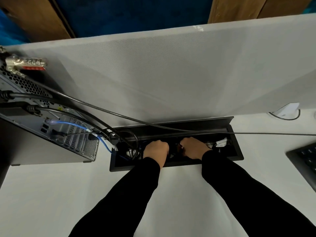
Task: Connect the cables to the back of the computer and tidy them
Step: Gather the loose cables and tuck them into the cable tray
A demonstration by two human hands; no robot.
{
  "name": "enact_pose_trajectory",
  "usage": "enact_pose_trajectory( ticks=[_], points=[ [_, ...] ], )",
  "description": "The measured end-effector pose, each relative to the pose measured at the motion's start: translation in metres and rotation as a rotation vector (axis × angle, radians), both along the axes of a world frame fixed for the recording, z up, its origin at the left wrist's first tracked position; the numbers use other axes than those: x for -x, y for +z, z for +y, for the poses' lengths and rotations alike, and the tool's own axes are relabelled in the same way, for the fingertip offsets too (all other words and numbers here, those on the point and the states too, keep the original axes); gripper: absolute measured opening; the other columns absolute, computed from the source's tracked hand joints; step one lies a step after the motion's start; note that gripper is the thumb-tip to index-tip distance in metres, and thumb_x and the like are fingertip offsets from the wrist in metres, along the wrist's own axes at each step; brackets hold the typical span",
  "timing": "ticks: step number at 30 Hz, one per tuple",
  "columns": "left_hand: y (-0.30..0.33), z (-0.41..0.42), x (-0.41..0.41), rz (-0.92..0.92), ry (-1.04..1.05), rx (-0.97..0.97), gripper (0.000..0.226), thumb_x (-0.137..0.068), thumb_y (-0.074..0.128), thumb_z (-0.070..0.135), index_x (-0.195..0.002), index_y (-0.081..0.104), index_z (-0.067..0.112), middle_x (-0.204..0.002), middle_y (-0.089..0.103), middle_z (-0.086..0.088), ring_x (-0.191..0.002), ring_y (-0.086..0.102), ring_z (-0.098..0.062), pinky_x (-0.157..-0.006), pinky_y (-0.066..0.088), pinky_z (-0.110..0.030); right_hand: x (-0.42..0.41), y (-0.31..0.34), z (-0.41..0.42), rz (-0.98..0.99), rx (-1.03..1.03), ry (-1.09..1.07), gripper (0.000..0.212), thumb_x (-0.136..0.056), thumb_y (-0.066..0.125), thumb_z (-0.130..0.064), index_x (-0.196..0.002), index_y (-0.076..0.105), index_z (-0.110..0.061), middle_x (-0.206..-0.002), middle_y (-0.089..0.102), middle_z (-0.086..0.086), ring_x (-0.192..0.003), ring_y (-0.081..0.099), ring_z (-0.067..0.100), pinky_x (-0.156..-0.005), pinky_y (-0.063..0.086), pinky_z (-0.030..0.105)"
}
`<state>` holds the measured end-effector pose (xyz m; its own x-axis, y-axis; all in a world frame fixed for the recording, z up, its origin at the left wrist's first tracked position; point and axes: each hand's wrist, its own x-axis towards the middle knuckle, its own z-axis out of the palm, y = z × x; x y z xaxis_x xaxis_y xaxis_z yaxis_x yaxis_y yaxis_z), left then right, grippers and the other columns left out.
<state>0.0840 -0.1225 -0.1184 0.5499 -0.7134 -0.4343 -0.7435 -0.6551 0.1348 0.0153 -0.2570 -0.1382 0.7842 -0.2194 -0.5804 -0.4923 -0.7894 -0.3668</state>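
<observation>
cables (89, 115) plugged into computer (51, 127), running down into cable tray (171, 164) | left hand (156, 150), right hand (194, 148) inside tray, fingers curled, contents unseen | advice: feed slack in gently, avoid tugging plugs

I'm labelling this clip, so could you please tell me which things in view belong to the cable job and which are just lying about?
Part of the job:
computer
black cables
blue cable
desk cable tray
left hand and right hand, both reaching into the tray

Just lying about:
keyboard
combination lock
divider panel
white bracket
</observation>
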Motion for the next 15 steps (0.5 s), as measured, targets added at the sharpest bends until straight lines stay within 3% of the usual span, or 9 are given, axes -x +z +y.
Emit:
enact_pose_trajectory(
  ticks=[7, 8, 12, 14, 15],
  points=[
    [0.006, -0.003, -0.002, 0.02, 0.029, 0.04, 0.027, -0.086, 0.049, 0.002, -0.101, 0.068, 0.012, -0.105, 0.067, -0.012, -0.098, 0.062, -0.031, -0.084, 0.05, -0.037, -0.006, -0.002, 0.002, 0.039, -0.008, -0.023, 0.007, -0.084, 0.057, -0.006, -0.079, 0.057, -0.011, -0.105, 0.064, 0.016, -0.097, 0.062, 0.031, -0.078, 0.048, 0.034],
    [0.006, -0.002, -0.003, 0.051, 0.03, 0.06, 0.029, -0.085, 0.049, 0.001, -0.101, 0.069, 0.013, -0.105, 0.067, -0.012, -0.099, 0.062, -0.031, -0.085, 0.05, -0.036, -0.005, -0.002, 0.001, 0.027, -0.016, -0.021, 0.003, -0.083, 0.059, -0.006, -0.084, 0.06, -0.009, -0.106, 0.064, 0.015, -0.098, 0.061, 0.03, -0.077, 0.047, 0.032],
    [0.005, 0.008, -0.01, 0.179, 0.051, 0.192, 0.032, -0.086, 0.05, 0.001, -0.108, 0.066, 0.017, -0.106, 0.07, -0.005, -0.099, 0.064, -0.021, -0.086, 0.048, -0.028, 0.007, 0.009, -0.012, -0.084, -0.09, -0.006, 0.026, -0.079, 0.065, -0.01, -0.105, 0.067, -0.013, -0.1, 0.068, 0.003, -0.091, 0.063, 0.016, -0.06, 0.035, 0.008],
    [0.008, 0.012, -0.009, 0.161, 0.004, 0.218, 0.029, -0.09, 0.052, 0.011, -0.117, 0.062, 0.019, -0.117, 0.064, -0.004, -0.106, 0.06, -0.021, -0.088, 0.046, -0.029, 0.018, 0.012, -0.016, -0.154, -0.136, -0.077, 0.029, -0.079, 0.069, -0.015, -0.108, 0.067, -0.017, -0.097, 0.068, -0.002, -0.088, 0.061, 0.009, -0.067, 0.039, 0.005],
    [0.009, 0.015, -0.009, 0.142, -0.031, 0.219, 0.03, -0.092, 0.051, 0.019, -0.121, 0.059, 0.019, -0.123, 0.06, -0.004, -0.111, 0.057, -0.022, -0.089, 0.045, -0.03, 0.024, 0.012, -0.017, -0.195, -0.136, -0.118, 0.029, -0.08, 0.069, -0.017, -0.109, 0.066, -0.017, -0.1, 0.068, -0.001, -0.092, 0.062, 0.011, -0.076, 0.043, 0.01]
  ],
)
